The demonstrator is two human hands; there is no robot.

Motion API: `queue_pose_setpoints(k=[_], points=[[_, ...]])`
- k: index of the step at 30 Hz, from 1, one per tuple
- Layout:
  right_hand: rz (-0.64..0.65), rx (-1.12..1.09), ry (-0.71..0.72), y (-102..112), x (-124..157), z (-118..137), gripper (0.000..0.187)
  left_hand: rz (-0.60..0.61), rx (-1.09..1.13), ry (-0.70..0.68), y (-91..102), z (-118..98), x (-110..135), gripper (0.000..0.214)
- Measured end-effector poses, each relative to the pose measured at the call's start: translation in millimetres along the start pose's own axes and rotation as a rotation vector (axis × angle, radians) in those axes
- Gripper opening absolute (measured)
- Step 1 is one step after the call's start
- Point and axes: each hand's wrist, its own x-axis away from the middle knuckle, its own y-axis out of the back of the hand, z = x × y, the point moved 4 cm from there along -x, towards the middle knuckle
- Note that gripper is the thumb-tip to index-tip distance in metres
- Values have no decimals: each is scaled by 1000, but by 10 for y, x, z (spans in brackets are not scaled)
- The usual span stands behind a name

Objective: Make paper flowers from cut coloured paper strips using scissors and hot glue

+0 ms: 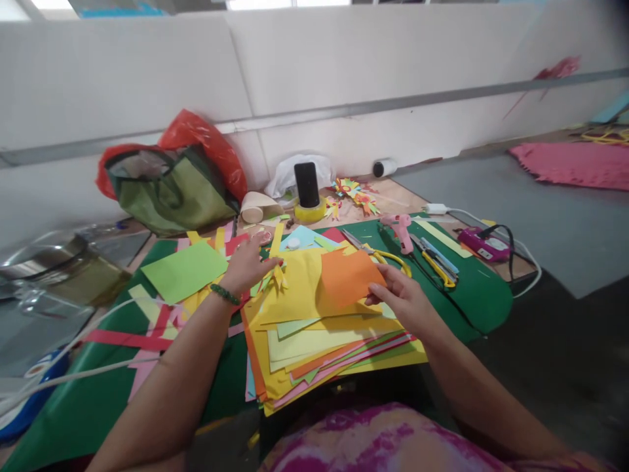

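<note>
My right hand (400,295) pinches the right edge of a small orange sheet of paper (346,278) between thumb and fingers. The sheet lies over a stack of coloured paper (319,341), mostly yellow on top. My left hand (248,265), with a green bead bracelet (225,293) on its wrist, has its fingers apart over paper scraps. It seems to hold nothing. Small cut yellow pieces (280,276) lie by its thumb. Just behind the orange sheet are scissors with yellow handles (393,257). A green sheet (185,271) lies left of my left hand.
Right of the stack are a pink glue gun (400,231), a yellow cutter (437,267) and a purple device (484,244) with cables. At the back a phone (307,185) stands in a yellow tape roll (310,210), beside paper flowers (356,195). A green bag (171,193) sits back left.
</note>
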Motion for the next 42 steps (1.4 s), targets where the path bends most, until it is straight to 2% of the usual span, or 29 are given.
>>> queue_pose_setpoints(k=[1,2,3,5,6,7,8,9,11,14,16,18,21,22,24,25,27,30,31,33,34,36,38,39,41,42], points=[[4,5,4,-25,1,7,50,-55,-40,-12,54,-87,50,54],[7,5,11,-46,6,19,49,-55,-38,4,72,-178,106,45],[10,2,23,-63,15,38,49,55,7,47,29,-262,167,45],[21,-13,54,-88,44,91,52,479,219,181,-189,-402,334,63],[37,-16,67,-100,63,118,53,647,371,215,-297,-473,420,67],[64,-11,73,-114,82,141,55,739,557,226,-384,-533,480,64],[97,5,72,-130,99,155,56,757,773,231,-450,-572,508,59],[127,32,65,-143,112,160,56,724,977,262,-504,-576,512,54],[158,108,42,-150,112,138,57,627,1211,353,-596,-513,492,38],[130,235,39,-98,46,67,56,498,1313,475,-669,-408,459,19],[66,388,91,-27,-23,36,53,453,1316,536,-683,-386,460,10],[-55,603,230,48,-71,64,48,410,1311,584,-679,-394,473,3],[-240,904,559,38,-33,196,45,324,1322,606,-653,-436,494,6],[-246,968,668,-18,2,236,47,299,1328,603,-644,-455,500,5],[-153,1062,819,-184,68,281,53,259,1344,586,-635,-503,519,2],[-87,1097,859,-272,92,289,53,248,1351,576,-636,-530,533,2],[-3,1155,905,-406,117,300,42,253,1355,548,-645,-591,569,7],[117,1160,972,-488,134,342,26,256,1287,488,-612,-646,613,13],[182,1122,997,-487,146,374,25,235,1233,468,-569,-644,614,14],[274,1007,1028,-441,173,489,39,201,1070,410,-433,-626,588,14],[261,948,1030,-396,177,575,43,215,961,362,-351,-626,563,13],[127,854,992,-283,144,771,40,317,683,192,-192,-675,502,14],[14,774,867,-198,57,918,42,458,345,-22,-81,-772,457,16],[32,723,760,-190,-6,944,49,527,219,-110,-51,-826,447,17],[196,583,517,-245,-122,895,57,614,39,-222,-13,-927,430,18],[293,506,403,-292,-159,836,56,646,-18,-258,-5,-974,424,17]])
